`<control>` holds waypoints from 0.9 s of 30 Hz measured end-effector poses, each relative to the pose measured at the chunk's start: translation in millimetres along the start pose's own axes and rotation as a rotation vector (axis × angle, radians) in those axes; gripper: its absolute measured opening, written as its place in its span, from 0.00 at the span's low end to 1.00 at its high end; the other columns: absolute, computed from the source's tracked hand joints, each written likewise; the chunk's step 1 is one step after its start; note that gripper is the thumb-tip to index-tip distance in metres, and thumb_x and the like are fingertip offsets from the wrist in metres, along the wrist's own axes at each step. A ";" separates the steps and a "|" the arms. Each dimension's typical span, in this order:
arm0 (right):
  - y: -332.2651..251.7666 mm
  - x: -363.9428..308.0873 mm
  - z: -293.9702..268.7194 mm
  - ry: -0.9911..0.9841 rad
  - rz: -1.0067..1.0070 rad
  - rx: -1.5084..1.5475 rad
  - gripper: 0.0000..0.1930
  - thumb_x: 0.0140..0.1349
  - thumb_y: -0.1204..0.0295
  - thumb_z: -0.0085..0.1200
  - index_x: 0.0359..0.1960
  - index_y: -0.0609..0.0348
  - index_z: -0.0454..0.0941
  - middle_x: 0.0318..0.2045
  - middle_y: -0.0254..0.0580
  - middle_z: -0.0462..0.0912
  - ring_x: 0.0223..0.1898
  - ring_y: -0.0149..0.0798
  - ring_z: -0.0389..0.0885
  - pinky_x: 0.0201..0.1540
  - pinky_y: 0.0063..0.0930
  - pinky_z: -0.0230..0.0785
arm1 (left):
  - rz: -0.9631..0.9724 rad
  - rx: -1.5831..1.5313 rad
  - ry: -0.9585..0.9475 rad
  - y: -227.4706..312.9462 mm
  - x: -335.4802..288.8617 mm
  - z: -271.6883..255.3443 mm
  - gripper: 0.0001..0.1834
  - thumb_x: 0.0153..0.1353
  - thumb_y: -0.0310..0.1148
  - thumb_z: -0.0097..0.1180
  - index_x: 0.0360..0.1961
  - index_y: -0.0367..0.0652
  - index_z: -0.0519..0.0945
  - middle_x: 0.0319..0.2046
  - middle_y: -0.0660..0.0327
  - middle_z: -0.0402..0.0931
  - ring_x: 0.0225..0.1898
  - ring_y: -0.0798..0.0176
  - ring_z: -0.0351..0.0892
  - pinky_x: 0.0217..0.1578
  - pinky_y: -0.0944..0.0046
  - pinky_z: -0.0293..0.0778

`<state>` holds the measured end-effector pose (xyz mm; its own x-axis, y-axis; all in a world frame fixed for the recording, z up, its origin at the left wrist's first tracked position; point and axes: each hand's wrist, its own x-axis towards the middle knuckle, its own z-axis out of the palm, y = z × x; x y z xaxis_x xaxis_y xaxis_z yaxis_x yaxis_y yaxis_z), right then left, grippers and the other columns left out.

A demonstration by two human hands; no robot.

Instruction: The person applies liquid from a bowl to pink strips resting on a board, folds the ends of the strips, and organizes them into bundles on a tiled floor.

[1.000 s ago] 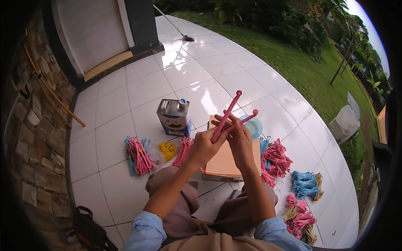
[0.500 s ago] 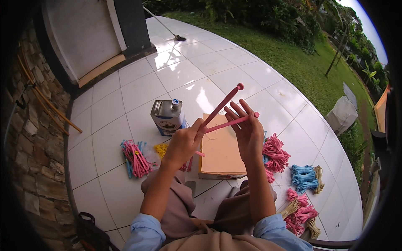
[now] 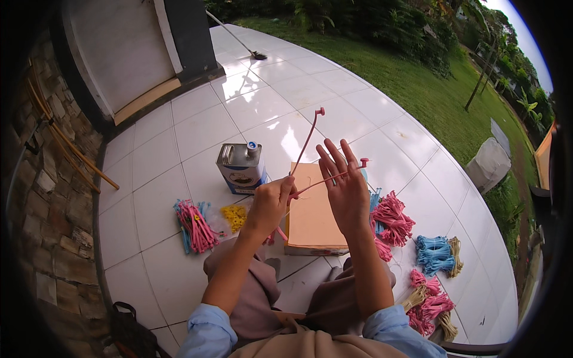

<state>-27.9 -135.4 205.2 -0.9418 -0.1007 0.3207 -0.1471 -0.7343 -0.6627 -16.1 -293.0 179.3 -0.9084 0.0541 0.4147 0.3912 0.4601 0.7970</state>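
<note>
My left hand (image 3: 268,204) is closed on a pair of narrow pink straps, pinched above the near left edge of a box with a peach-coloured top (image 3: 316,218). One strap rises away from the fist to a small round knob (image 3: 320,111). The other slants right across my right hand's fingers and ends in a second knob (image 3: 364,162). A pink tail hangs below the fist. My right hand (image 3: 349,203) is open above the box's right side, fingers stretched; the second strap passes at the fingers, and whether it touches them is unclear.
Behind the box stands a rectangular metal can (image 3: 242,169) with a blue-and-white cap. To the left lie pink and blue straps (image 3: 197,227) and small yellow pieces (image 3: 233,217). Pink bundles (image 3: 394,218), blue bundles (image 3: 434,255) and beige ones lie right. A broom (image 3: 258,55) rests farther off.
The straps have turned from showing their flat faces to nearly edge-on. The upper strap's knob has swung left and slightly up. My right hand stays open, its fingers a little more upright.
</note>
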 end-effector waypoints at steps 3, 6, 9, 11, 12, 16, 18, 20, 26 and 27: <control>43.2 -21.3 15.9 -0.011 0.189 -0.294 0.30 0.68 0.60 0.40 0.66 0.61 0.46 0.63 0.53 0.57 0.64 0.44 0.57 0.64 0.32 0.48 | 0.276 0.186 0.253 7.0 -0.8 14.7 0.17 0.66 0.34 0.43 0.25 0.31 0.73 0.24 0.51 0.72 0.30 0.48 0.75 0.28 0.54 0.69; 62.5 -28.5 23.1 0.064 0.050 -0.413 0.21 0.69 0.63 0.38 0.59 0.63 0.60 0.53 0.49 0.69 0.55 0.37 0.68 0.55 0.29 0.62 | 0.221 0.218 0.242 7.5 -5.6 15.4 0.12 0.64 0.31 0.42 0.31 0.32 0.72 0.27 0.51 0.70 0.30 0.48 0.71 0.30 0.54 0.68; 56.7 -30.1 28.6 0.124 0.031 -0.325 0.15 0.70 0.65 0.38 0.50 0.61 0.66 0.41 0.40 0.75 0.35 0.29 0.77 0.32 0.18 0.68 | 0.083 -0.048 0.305 13.7 -4.9 6.3 0.10 0.66 0.30 0.39 0.34 0.35 0.71 0.22 0.56 0.67 0.21 0.56 0.65 0.26 0.58 0.66; 54.1 -34.3 26.9 0.140 0.043 -0.397 0.10 0.69 0.65 0.39 0.43 0.59 0.65 0.26 0.34 0.69 0.17 0.23 0.65 0.18 0.16 0.56 | -0.072 -0.306 0.378 16.9 4.7 -8.4 0.12 0.68 0.32 0.37 0.34 0.36 0.72 0.19 0.62 0.63 0.19 0.68 0.61 0.22 0.65 0.61; 49.7 -39.2 32.4 0.127 0.091 -0.430 0.09 0.69 0.67 0.39 0.42 0.58 0.65 0.27 0.33 0.68 0.19 0.22 0.64 0.19 0.15 0.58 | -0.141 -0.446 0.312 4.9 7.6 -22.8 0.15 0.70 0.35 0.36 0.35 0.37 0.73 0.19 0.66 0.60 0.21 0.76 0.57 0.21 0.70 0.55; 49.1 -50.0 29.5 0.072 0.065 -0.548 0.07 0.69 0.68 0.39 0.43 0.56 0.61 0.22 0.31 0.67 0.18 0.20 0.63 0.18 0.14 0.57 | -0.099 -0.553 0.361 -1.0 14.0 -41.8 0.13 0.68 0.35 0.40 0.37 0.38 0.75 0.21 0.68 0.65 0.24 0.78 0.63 0.23 0.73 0.62; 40.3 -55.8 40.1 0.074 0.097 -0.559 0.07 0.69 0.69 0.39 0.44 0.56 0.60 0.21 0.30 0.65 0.17 0.20 0.61 0.17 0.15 0.53 | -0.095 -0.589 0.338 3.2 9.9 -50.1 0.11 0.67 0.32 0.43 0.36 0.36 0.74 0.26 0.66 0.70 0.28 0.76 0.69 0.29 0.74 0.71; 35.2 -61.6 44.5 0.078 0.132 -0.573 0.08 0.68 0.69 0.39 0.46 0.56 0.59 0.20 0.30 0.63 0.15 0.21 0.59 0.16 0.16 0.49 | -0.076 -0.596 0.380 5.9 6.2 -58.7 0.09 0.66 0.31 0.45 0.36 0.35 0.74 0.29 0.64 0.72 0.29 0.75 0.71 0.32 0.73 0.73; -7.5 -66.2 16.9 0.116 -0.030 -0.550 0.10 0.68 0.70 0.39 0.47 0.57 0.57 0.26 0.36 0.65 0.15 0.26 0.64 0.15 0.17 0.55 | -0.028 -0.697 0.310 29.5 7.3 -56.3 0.05 0.60 0.26 0.53 0.35 0.35 0.73 0.34 0.61 0.74 0.35 0.73 0.75 0.37 0.70 0.77; -25.5 -64.1 13.4 0.120 -0.058 -0.535 0.10 0.67 0.71 0.39 0.47 0.57 0.56 0.30 0.38 0.65 0.16 0.27 0.65 0.15 0.18 0.58 | -0.053 -0.673 0.234 36.9 7.7 -54.2 0.05 0.59 0.25 0.55 0.35 0.35 0.73 0.33 0.61 0.74 0.37 0.73 0.75 0.36 0.71 0.77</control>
<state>40.2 -119.2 210.6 -0.9509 0.0302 0.3079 -0.3031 -0.2899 -0.9078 -0.6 -323.7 235.7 -0.9027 -0.1791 0.3912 0.4222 -0.1944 0.8854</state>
